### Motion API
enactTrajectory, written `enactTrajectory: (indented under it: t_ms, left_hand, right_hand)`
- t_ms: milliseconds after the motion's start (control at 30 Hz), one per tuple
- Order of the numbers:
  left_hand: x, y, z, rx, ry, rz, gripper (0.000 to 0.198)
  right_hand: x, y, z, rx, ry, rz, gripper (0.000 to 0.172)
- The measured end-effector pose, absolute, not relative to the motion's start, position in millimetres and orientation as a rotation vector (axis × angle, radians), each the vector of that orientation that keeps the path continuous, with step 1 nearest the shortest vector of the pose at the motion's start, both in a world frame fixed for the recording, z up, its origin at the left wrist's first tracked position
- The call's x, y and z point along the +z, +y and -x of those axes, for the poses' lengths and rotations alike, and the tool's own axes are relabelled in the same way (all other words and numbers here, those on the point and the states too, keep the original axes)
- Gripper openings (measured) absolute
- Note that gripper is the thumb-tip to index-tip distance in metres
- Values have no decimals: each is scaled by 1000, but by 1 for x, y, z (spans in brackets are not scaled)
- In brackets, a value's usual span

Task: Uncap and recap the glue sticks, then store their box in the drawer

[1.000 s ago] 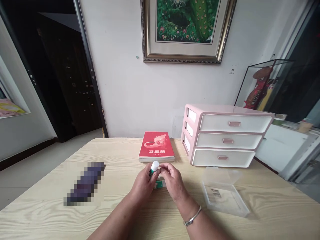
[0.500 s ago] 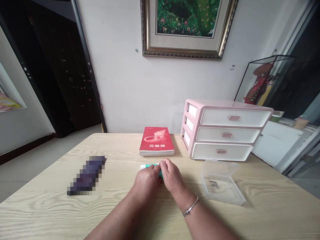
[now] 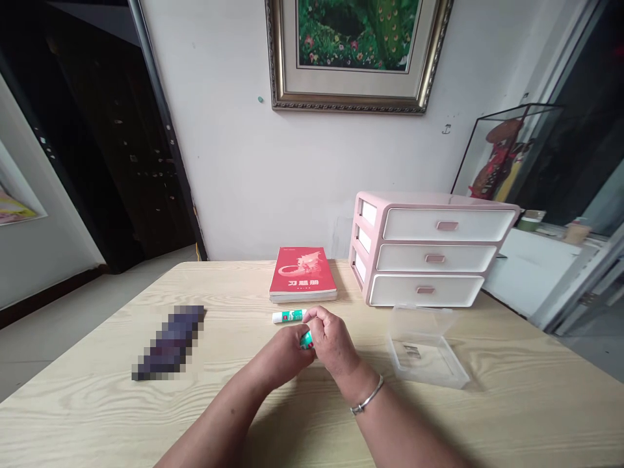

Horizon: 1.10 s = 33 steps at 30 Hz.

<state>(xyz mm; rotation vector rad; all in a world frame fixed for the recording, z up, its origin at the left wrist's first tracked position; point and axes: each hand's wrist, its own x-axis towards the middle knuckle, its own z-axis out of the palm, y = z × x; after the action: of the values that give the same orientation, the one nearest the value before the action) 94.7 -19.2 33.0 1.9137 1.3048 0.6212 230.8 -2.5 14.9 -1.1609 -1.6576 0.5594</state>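
Observation:
A small green tube (image 3: 307, 340) shows between my two hands above the table. My left hand (image 3: 291, 351) is wrapped round it. My right hand (image 3: 329, 335) is closed against the same tube from the right, with a silver bangle on its wrist; its fingertips are partly hidden. Just beyond my hands a second white and green tube (image 3: 288, 316) lies flat on the table, its right end close to my right fingers. Behind it sits a red book (image 3: 303, 272).
An open clear plastic box (image 3: 429, 364) stands right of my hands, before a pink and white drawer unit (image 3: 439, 257). A dark, pixelated item (image 3: 170, 341) lies at the left of the wooden table (image 3: 97, 416). A framed picture hangs on the wall.
My left hand has drawn back and turned, uncovering the tube lying on the table. The green tube between my hands shows more clearly. The whole view has shifted slightly.

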Motion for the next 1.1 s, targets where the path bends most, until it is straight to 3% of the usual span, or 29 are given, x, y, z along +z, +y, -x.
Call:
enactTrajectory:
  t_ms: [267,400,567,733,1100]
  left_hand:
    - [36,-11,-66,447,1098,-1499,31]
    - [41,-3,-62,746,1341,-1791,29]
    - [29,14,-68,619,1658,-2092,27]
    - [8,35,-70,685,1565,-2276,34]
    - [-6,50,-76,771,1611,-2325,32]
  right_hand:
    - [25,11,-261,486,-1412,1192,24]
    - [20,25,-268,323,-1416,1394,27]
    - [10,33,-269,232,-1520,1712,30]
    - [1,37,-275,227,-1682,1794,19]
    - [-7,34,-272,229,-1827,1755,27]
